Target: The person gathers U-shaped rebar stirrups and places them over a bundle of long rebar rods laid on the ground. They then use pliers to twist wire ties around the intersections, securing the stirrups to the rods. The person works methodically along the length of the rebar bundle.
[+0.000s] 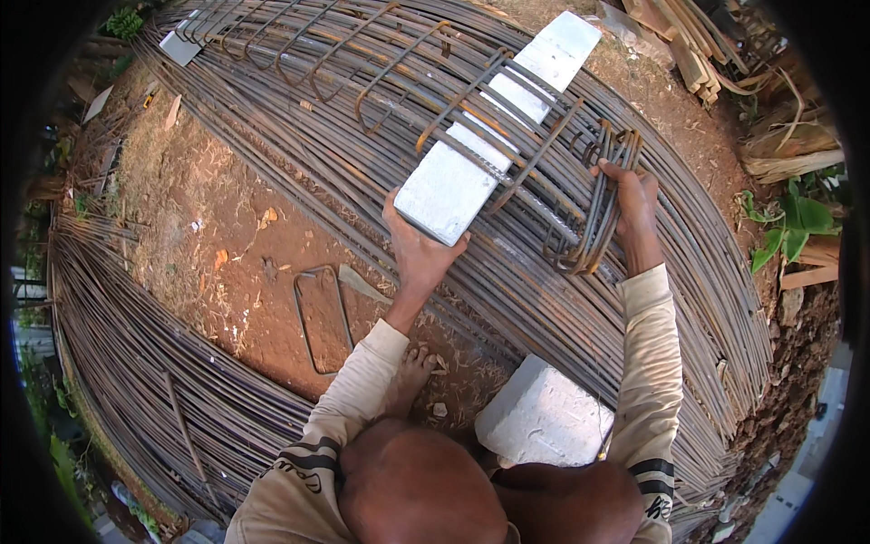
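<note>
A long white block (444, 195) lies slantwise through a cage of rusty rebar (397, 71), with some bars crossing over it. My left hand (422, 257) grips the block's near end, thumb and fingers on opposite sides. At the cage's right end, several bent steel stirrups (591, 238) are bunched together. My right hand (635, 201) is closed around the far side of that bunch; part of its grip is hidden behind the fingers. Other stirrups stand spaced out along the cage toward the far left.
Beneath the cage spreads a wide layer of long rebar (340, 195). Another rebar pile (154, 363) lies at left. A single stirrup (317, 317) rests on the dirt. Another white block (548, 412) is by my knees, a white piece (184, 50) far left. Wooden boards (691, 54) lie far right.
</note>
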`<state>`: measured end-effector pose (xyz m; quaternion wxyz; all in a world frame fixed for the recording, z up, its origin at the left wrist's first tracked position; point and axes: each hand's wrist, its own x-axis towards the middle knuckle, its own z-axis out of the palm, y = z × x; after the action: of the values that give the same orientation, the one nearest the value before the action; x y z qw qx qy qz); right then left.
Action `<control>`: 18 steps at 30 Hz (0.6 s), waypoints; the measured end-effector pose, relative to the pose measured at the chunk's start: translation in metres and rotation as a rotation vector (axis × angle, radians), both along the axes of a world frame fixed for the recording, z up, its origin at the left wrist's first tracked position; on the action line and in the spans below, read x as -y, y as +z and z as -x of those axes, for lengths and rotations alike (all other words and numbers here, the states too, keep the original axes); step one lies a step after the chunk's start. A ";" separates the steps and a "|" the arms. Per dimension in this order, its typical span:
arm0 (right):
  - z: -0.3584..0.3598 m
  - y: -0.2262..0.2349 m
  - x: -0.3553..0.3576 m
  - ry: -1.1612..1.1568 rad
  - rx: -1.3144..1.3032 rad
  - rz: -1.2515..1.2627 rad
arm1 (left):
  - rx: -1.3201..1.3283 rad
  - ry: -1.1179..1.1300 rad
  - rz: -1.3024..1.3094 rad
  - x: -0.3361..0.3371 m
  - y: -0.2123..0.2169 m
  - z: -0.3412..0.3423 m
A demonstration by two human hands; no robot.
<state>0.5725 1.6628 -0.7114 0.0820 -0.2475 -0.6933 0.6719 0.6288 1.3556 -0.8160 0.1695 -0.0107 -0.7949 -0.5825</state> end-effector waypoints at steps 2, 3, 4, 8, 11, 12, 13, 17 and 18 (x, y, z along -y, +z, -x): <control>0.000 -0.002 0.000 -0.004 -0.019 0.014 | 0.020 -0.010 -0.009 0.001 -0.002 0.000; 0.000 -0.002 -0.001 -0.006 -0.024 0.015 | 0.029 -0.015 -0.014 0.000 0.001 0.000; 0.000 -0.003 -0.002 -0.007 -0.028 0.015 | 0.037 -0.012 -0.001 -0.001 0.004 -0.001; -0.003 0.003 0.003 0.028 0.004 0.082 | 0.017 -0.001 0.038 0.001 0.005 -0.003; -0.003 0.006 0.005 0.014 0.023 0.146 | 0.022 -0.034 0.003 0.003 0.000 -0.003; -0.002 0.009 0.004 0.008 0.026 0.158 | 0.031 -0.047 -0.013 0.004 0.001 -0.004; -0.002 0.010 0.001 0.011 0.053 0.125 | 0.063 -0.047 0.028 0.005 0.006 -0.008; -0.008 0.008 -0.017 -0.070 0.020 0.162 | -0.276 0.035 0.282 -0.005 0.034 -0.039; -0.011 0.011 -0.020 -0.064 0.032 0.111 | -0.294 -0.026 0.287 -0.008 0.043 -0.042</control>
<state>0.5832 1.6829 -0.7006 0.0786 -0.2844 -0.6477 0.7025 0.6705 1.3638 -0.7727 0.2727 -0.1299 -0.8363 -0.4576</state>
